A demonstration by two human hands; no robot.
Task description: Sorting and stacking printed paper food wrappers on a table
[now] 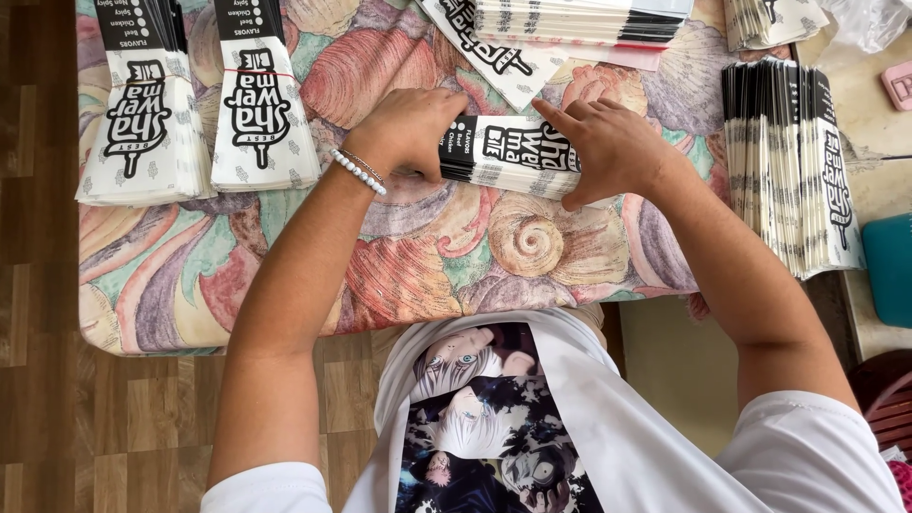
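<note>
A thick stack of flat white paper sleeves with black print (508, 155) stands on its edge on a table covered with a shell-patterned cloth (427, 256). My left hand (410, 128) presses the stack's left end, fingers curled over it. My right hand (608, 142) lies on the stack's right end, fingers spread over the top. A white bead bracelet (359, 172) circles my left wrist.
Two banded bundles of the same sleeves (142, 114) (261, 104) lie at the left. More sleeves (579, 21) sit at the top. A long row stands on edge at the right (793, 161). A teal object (890, 266) sits at the right edge. Wooden floor (38, 285) at the left.
</note>
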